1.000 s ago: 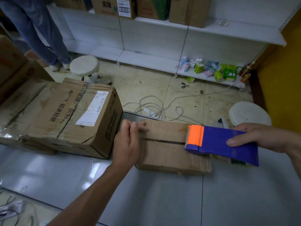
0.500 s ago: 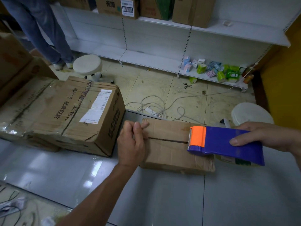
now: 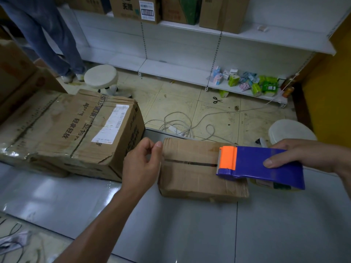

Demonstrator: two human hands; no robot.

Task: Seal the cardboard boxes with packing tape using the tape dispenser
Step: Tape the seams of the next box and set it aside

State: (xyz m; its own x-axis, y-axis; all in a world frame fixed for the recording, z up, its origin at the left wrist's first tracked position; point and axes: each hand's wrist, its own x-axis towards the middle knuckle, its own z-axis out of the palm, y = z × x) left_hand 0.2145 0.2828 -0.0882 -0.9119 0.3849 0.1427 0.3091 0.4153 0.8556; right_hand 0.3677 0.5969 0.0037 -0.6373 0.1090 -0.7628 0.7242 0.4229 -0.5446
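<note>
Head view: small cardboard box point(image 3: 199, 179) lies flat on the grey table point(image 3: 171, 224), centre near, long axis left-right. Its open flap seam point(image 3: 190, 163) runs the same way, a dark slit along the top. No tape is readable over it, though clear tape would be hard to see. The right hand point(image 3: 303, 154) is wrapped round the blue tape dispenser point(image 3: 260, 166), thumb on its near side. The orange toothed end points left and sits over the right end of the seam, in line with it. The left hand point(image 3: 141, 164) is at the opposite, left end of the box with curled fingers and its thumb tip by the far-left corner. Cannot tell if it pinches a tape end or just steadies the box. So the seam lies straight left of the dispenser, with both hands on one line at its two ends. The right hand is the working one. Likely next move is a run along that axis, so the dispenser must stay centred on the slit. The big cardboard box point(image 3: 76, 133) sits left, just beside the left hand and apart from the small box.
</note>
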